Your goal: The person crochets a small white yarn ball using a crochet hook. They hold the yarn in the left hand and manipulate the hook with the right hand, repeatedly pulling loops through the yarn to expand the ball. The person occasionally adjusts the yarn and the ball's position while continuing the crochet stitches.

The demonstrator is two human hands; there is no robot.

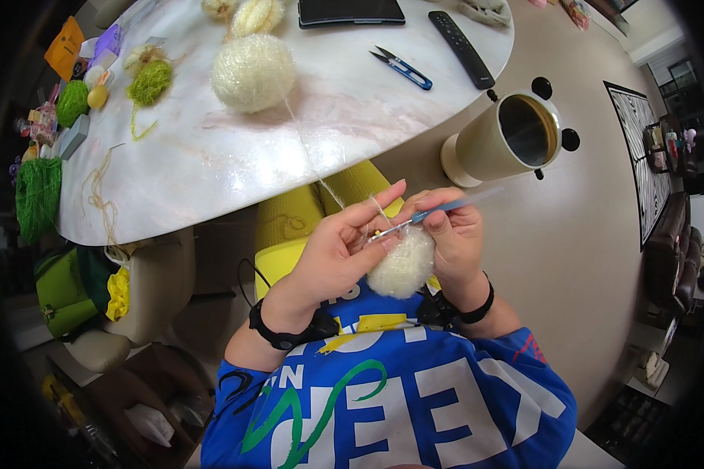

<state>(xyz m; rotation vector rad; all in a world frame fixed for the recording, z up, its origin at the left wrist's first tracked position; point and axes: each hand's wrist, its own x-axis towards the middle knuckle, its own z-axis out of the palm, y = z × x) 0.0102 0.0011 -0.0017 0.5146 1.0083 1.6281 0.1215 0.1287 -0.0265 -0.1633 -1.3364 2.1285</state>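
Note:
My left hand (343,243) pinches the edge of a fuzzy cream crocheted piece (402,267), rounded in shape, held over my lap. A strand of cream yarn (305,146) runs from a large ball of yarn (253,73) on the table, down over the table edge to my raised left index finger. In my right hand (454,228) is a crochet hook (440,210) with a blue handle. Its metal tip lies at the work beside my left thumb. A small yellow stitch marker (378,234) shows close to the tip.
Blue thread snips (403,67), a black remote control (460,50) and a dark tablet (352,12) lie on the marble-patterned table (211,158). Green yarn (149,82) and loose brown strands (100,187) are at the left. A tall cream bin (493,138) stands on the floor at right.

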